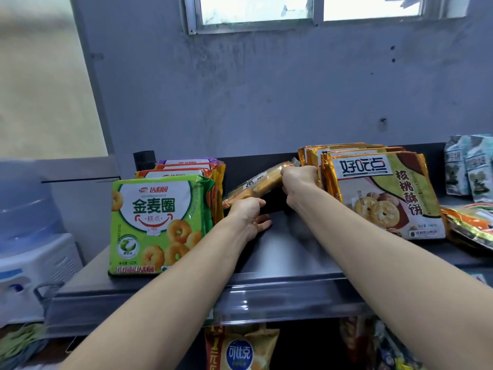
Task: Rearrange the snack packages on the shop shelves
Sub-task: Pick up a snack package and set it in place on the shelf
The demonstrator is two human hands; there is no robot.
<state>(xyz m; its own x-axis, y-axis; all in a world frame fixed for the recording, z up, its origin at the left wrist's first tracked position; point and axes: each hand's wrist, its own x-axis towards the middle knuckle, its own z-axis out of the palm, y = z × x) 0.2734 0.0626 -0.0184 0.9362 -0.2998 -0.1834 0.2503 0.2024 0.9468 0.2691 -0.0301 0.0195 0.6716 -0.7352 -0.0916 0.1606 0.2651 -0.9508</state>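
Observation:
A gold biscuit package (260, 184) hangs tilted over the gap in the middle of the grey top shelf (280, 249). My right hand (298, 182) grips its upper right end. My left hand (249, 213) holds its lower left end, fingers curled under it. To the left stands a row of upright packs fronted by a green ring-biscuit pack (157, 225). To the right leans a stack of gold walnut-biscuit packs (381, 190).
Pale blue-green packets (469, 169) stand at the far right, with an orange pack (472, 225) lying flat below them. A water dispenser (29, 236) stands at the left. A lower shelf holds a yellow chip bag (240, 351). The grey wall rises behind.

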